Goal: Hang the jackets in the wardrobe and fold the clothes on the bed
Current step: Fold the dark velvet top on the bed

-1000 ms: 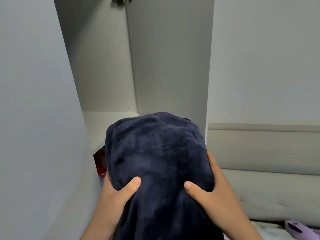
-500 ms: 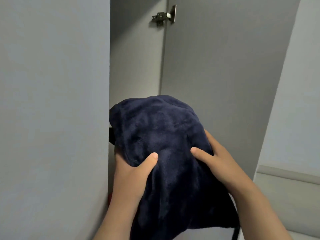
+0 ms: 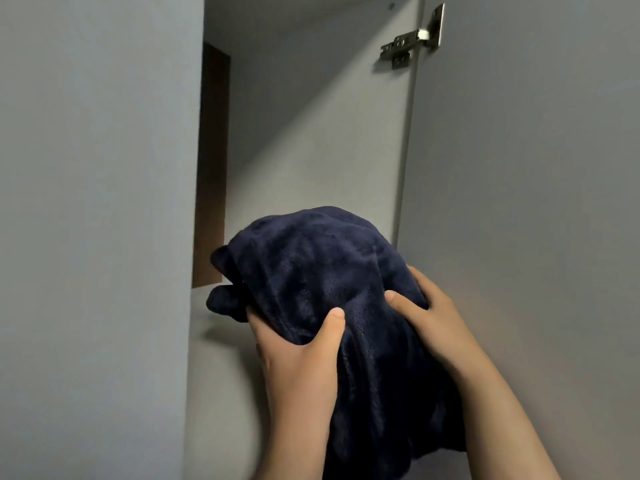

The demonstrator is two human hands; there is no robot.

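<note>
A bundled dark navy fleece garment [image 3: 322, 271] is held up in front of the open wardrobe. My left hand [image 3: 298, 355] grips its lower left side, thumb pressed into the fabric. My right hand [image 3: 429, 317] grips its right side, thumb on the front. The bundle's far end reaches into the wardrobe opening [image 3: 304, 150], above a pale shelf [image 3: 214, 341]. The lower part of the garment hangs between my forearms.
A grey wardrobe panel [image 3: 97, 220] fills the left. The open wardrobe door [image 3: 526, 202] with a metal hinge [image 3: 412, 39] stands on the right. A brown strip [image 3: 211, 168] shows deep inside the wardrobe at left.
The bundle has been lifted higher and pushed toward the wardrobe opening. My view has tilted up, so the bed is out of sight and the hinge shows larger.
</note>
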